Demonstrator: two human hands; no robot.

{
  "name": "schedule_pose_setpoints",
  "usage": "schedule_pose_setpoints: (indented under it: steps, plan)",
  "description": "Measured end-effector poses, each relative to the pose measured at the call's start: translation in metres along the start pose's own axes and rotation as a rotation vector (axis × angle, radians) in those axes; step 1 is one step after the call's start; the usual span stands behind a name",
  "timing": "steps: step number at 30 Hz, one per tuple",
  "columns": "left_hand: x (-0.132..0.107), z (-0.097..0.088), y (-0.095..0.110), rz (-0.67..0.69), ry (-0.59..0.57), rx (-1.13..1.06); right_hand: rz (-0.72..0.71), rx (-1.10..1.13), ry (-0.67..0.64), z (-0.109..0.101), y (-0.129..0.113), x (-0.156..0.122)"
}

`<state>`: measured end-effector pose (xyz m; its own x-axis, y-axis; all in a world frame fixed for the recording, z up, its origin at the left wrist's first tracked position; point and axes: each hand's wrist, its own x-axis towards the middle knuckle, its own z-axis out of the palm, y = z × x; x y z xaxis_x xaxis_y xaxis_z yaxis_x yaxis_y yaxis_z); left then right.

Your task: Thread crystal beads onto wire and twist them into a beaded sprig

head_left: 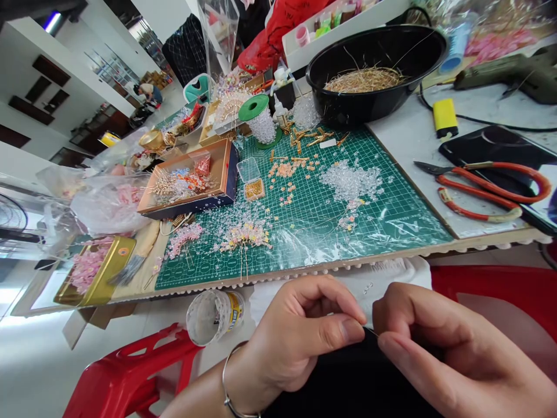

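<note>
The mat [313, 220] is green, ruled with a fine white grid. On it lie clear beads [352, 180] and peach-pink ones [285, 170]. The bowl [374, 69] is black, its strands [363, 79] straw-yellow. The cutters [491, 188] have orange-red handles. The tin [107, 270] is gold with pink beads inside. The stool [126, 377] is red. The spool [253, 108] has a green top. A silver bracelet [227, 388] circles the left hand's [300, 337] wrist, above black cloth [348, 383].
</note>
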<state>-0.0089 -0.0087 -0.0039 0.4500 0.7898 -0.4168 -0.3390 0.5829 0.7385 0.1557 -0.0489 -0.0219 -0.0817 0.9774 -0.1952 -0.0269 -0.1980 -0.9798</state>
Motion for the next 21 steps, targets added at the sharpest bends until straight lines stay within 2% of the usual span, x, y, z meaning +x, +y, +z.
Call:
schedule_pose_setpoints:
  steps: [7,11,15,18,21]
  plan:
    - [-0.002,0.000,-0.002,0.027,-0.007,0.038,-0.029,-0.028,-0.073,-0.005,0.003,0.001]
    - [-0.002,0.001,-0.002,0.040,0.013,0.106,-0.028,-0.031,0.042,0.002,-0.003,0.000]
    - [-0.002,0.001,-0.002,0.046,0.028,0.126,-0.027,-0.037,0.063,0.005,-0.004,-0.002]
    - [-0.001,0.000,-0.003,0.024,0.015,0.068,-0.045,-0.055,0.035,0.000,0.000,-0.001]
    - [0.001,-0.001,-0.003,-0.012,0.002,0.028,-0.118,-0.068,-0.050,-0.007,0.005,0.003]
